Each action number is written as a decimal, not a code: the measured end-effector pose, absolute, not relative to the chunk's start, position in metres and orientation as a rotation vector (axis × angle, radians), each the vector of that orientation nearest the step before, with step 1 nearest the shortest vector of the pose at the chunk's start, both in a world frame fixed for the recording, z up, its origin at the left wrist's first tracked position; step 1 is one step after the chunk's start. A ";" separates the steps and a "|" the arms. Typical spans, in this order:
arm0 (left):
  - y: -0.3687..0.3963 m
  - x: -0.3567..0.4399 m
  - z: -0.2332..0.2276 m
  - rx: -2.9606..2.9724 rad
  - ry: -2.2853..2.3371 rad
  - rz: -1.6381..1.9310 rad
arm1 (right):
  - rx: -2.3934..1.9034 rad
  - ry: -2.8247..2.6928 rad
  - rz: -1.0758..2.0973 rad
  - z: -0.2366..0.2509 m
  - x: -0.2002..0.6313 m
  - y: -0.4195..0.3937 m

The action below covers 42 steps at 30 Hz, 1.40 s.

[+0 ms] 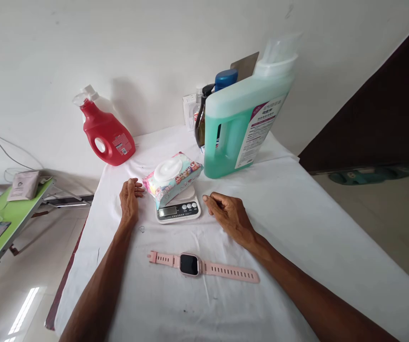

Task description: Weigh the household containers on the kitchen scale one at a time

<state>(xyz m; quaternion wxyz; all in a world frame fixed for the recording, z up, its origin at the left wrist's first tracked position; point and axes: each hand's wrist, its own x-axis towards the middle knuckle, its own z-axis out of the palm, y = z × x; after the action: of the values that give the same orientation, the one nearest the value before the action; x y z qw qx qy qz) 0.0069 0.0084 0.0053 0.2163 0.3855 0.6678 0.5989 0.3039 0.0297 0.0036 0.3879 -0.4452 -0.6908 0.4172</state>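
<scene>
A pack of wet wipes [171,178] with a white lid lies on a small white kitchen scale [178,208] in the middle of the white-covered table [297,223]. My left hand [130,202] rests flat on the cloth just left of the scale, fingers close to the pack but holding nothing. My right hand [228,213] lies on the cloth just right of the scale, fingers loosely curled and empty. A pink smartwatch [200,266] with its strap stretched out flat lies nearer to me, between my forearms.
A red detergent bottle [106,133] stands at the back left. A big green detergent jug [242,118] stands back right, with a dark pump bottle [201,118], a blue-capped bottle and a small box behind it. A green side table [8,213] is at the left.
</scene>
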 end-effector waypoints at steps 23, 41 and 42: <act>0.018 0.076 0.077 1.742 2.159 1.011 | -1.151 -1.739 1.106 0.003 0.305 0.034; 0.250 0.076 0.078 1.168 2.493 0.927 | -1.240 -1.743 1.173 -0.001 0.310 0.036; 0.256 0.084 0.073 1.141 2.513 0.946 | -1.248 -1.739 1.183 -0.001 0.310 0.036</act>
<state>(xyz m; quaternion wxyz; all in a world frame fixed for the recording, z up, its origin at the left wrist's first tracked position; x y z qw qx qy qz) 0.0840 0.2563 0.0731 0.1117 0.3887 0.8559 0.3222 0.3100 0.0364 -0.0013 0.3411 -0.4797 -0.6683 0.4549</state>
